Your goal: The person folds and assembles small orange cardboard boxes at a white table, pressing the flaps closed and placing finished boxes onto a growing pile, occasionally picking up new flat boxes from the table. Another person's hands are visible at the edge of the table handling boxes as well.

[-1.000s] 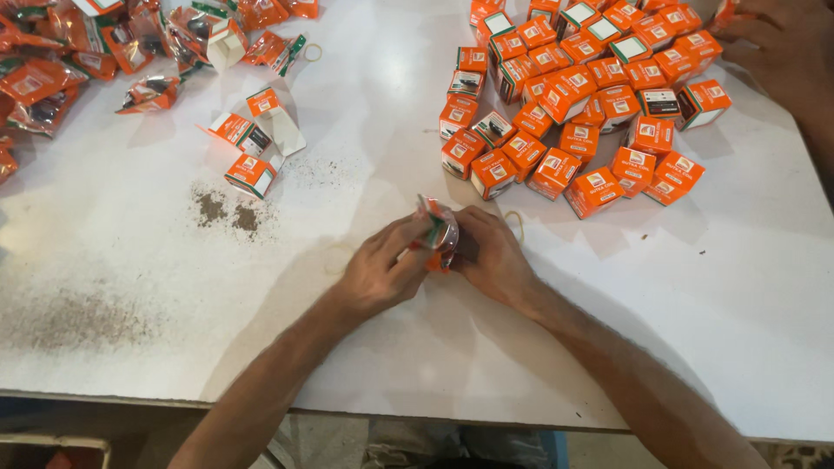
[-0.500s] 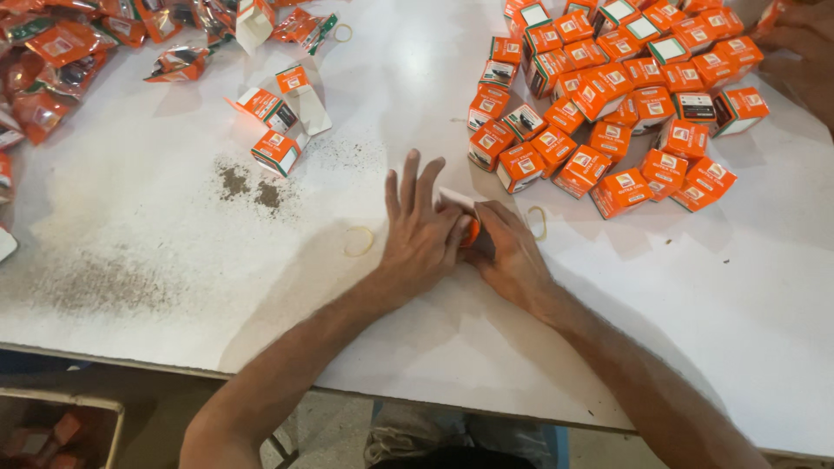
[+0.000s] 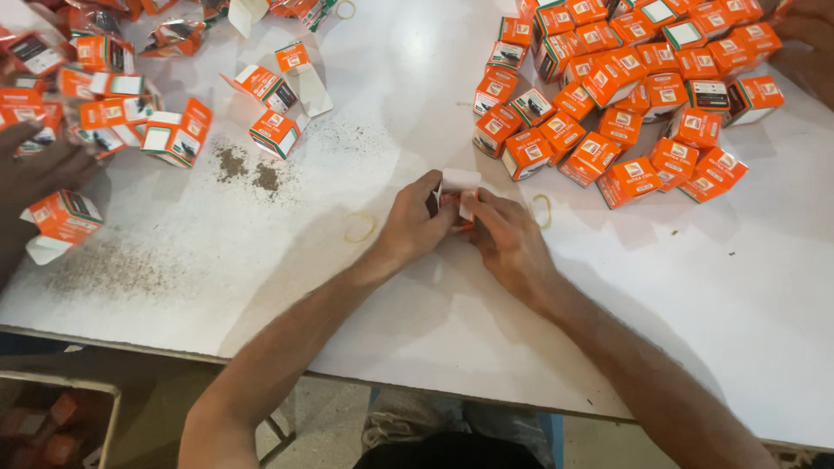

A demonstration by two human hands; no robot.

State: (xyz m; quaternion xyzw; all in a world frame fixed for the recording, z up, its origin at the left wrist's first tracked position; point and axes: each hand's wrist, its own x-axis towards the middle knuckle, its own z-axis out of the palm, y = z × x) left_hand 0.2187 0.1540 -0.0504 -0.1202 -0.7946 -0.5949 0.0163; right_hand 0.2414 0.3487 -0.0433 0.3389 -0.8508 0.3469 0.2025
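At the left edge of the white table (image 3: 695, 287), another person's hand (image 3: 39, 174) rests among loose orange-and-white cartons (image 3: 113, 95), some folded flat, some standing open. Just right of that heap lie two small patches of dark crumbs (image 3: 248, 169), with a fainter scatter (image 3: 113, 269) of the same stuff nearer the front edge. A thin rubber band (image 3: 359, 228) lies on the table just left of the person's own hands.

The left hand (image 3: 415, 224) and the right hand (image 3: 508, 243) meet near the middle of the table, both curled round one small carton (image 3: 458, 187) with its white flap standing up. The left fingers are closed against the carton's left side with the thumb over the top; the right fingers pinch it from the other side, thumb and forefinger nearly together (the grip is tight, with no gap showing). Most of the carton is covered by the two hands, so only the flap and a sliver of orange can be seen.

A second rubber band (image 3: 542, 211) lies just right of the right hand, partly behind it. Beyond, toward the far right corner, closed orange cartons (image 3: 625, 95) are packed side by side in a dense cluster. A further hand (image 3: 808, 39) is cut off at the top right corner.
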